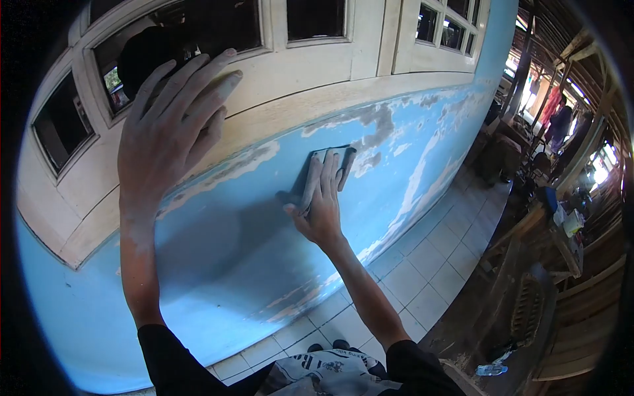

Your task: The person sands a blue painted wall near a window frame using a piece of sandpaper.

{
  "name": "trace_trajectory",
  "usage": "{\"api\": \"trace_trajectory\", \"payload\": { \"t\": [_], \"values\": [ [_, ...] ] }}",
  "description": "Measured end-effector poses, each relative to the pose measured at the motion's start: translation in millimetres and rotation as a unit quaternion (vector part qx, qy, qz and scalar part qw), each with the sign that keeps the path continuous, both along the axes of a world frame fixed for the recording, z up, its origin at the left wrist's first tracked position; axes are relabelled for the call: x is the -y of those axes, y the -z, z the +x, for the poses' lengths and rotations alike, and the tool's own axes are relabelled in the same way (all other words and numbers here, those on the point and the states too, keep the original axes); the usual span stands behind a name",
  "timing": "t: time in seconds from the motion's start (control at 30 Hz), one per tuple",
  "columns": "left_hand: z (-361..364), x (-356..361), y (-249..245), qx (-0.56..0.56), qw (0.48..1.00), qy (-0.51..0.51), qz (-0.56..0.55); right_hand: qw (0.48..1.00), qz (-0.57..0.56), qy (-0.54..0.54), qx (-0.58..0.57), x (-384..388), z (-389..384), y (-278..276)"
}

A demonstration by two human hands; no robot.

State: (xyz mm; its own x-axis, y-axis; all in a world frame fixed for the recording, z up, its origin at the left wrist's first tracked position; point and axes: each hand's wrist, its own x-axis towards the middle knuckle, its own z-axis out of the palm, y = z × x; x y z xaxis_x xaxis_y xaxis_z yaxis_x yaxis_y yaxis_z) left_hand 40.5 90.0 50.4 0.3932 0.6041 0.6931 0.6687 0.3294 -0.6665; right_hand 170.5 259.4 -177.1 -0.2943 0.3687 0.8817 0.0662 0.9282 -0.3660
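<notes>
Patchy blue wall [370, 201], flat dark block [350, 156] against it, in the right hand's grip [323, 204], under its fingers [326, 171].

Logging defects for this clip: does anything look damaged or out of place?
Yes, the blue wall around the right hand looks damaged: ragged grey and white patches interrupt its paint below the white woodwork and near the tiled floor.

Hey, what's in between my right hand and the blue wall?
In the head view, a dark sheet, probably sandpaper, lies between your right hand and the blue wall.
</notes>
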Motion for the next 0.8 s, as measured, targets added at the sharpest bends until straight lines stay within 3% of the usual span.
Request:
{"api": "trace_trajectory", "payload": {
  "t": [0.07, 0.1, 0.23, 0.27, 0.33, 0.47, 0.6, 0.67, 0.73, 0.8],
  "values": [
    [1, 0, -1, 0.003, 1.000, 0.004, -0.001, 0.995, 0.006, 0.071, 0.074, -8, 5, -2],
    [1, 0, -1, 0.007, 1.000, 0.006, -0.002, 0.998, -0.021, 0.048, -0.017, -23, 6, -13],
    [-2, -4, 3, 0.014, 1.000, 0.000, 0.010, 0.980, -0.144, 0.035, -0.131, -58, 16, -55],
    [-1, -4, 3, -0.002, 1.000, 0.008, 0.018, 0.980, -0.146, 0.036, -0.130, -51, 13, -47],
    [1, -3, 3, -0.017, 0.999, 0.016, 0.022, 0.996, -0.031, 0.046, -0.076, -24, 6, -21],
    [-2, -3, 5, -0.024, 0.999, -0.012, 0.018, 0.992, -0.097, 0.020, -0.076, -19, 2, -8],
    [-5, -3, 6, -0.031, 0.999, -0.032, 0.021, 0.970, -0.187, 0.056, -0.144, -38, 4, -42],
    [-4, -3, 7, -0.035, 0.999, -0.031, 0.024, 0.976, -0.147, 0.064, -0.146, -24, -9, -19],
    [-4, -5, 7, -0.036, 0.999, -0.030, 0.027, 0.991, -0.059, 0.122, 0.000, -5, -12, 6],
    [-5, -4, 6, -0.034, 0.999, -0.003, 0.022, 0.987, -0.016, 0.159, 0.030, -16, -5, 5]
  ]
}}
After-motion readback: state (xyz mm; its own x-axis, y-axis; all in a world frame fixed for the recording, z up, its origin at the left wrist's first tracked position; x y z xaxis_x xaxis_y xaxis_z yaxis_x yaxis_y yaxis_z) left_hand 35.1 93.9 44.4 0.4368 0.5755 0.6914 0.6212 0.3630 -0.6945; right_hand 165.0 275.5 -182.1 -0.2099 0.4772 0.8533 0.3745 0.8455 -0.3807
